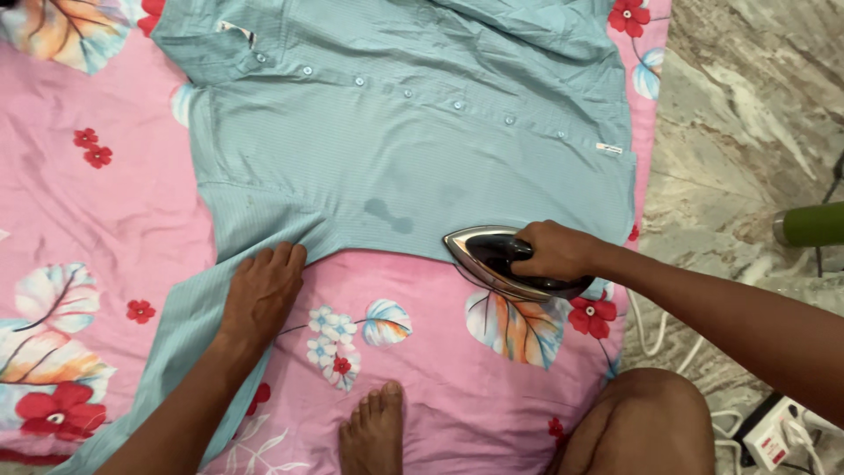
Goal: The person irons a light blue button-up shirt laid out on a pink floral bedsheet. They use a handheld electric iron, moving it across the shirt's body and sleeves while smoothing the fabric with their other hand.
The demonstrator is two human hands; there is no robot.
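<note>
Pink floral sheet (pixel 105 202) on marble floor (pixel 747 114), right hand (pixel 556 251) grip closed around iron (pixel 492 259), left hand (pixel 262 295) flat on teal shirt (pixel 396 149)

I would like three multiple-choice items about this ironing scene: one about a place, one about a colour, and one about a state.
1. Where does the iron rest?
A. at the shirt's lower edge, partly over the sheet
B. on the collar
C. on the stone floor

2. What colour is the shirt?
A. white
B. light blue-green
C. red

3. How is the left hand placed?
A. lifted in the air
B. gripping a cable
C. pressed flat on the shirt

Answers:
1. A: the iron, gripped by the right hand, sits where the shirt's edge meets the pink flowered sheet.
2. B: the buttoned cloth is pale blue-green all over.
3. C: the palm lies down with fingers spread near the sleeve seam.
</note>
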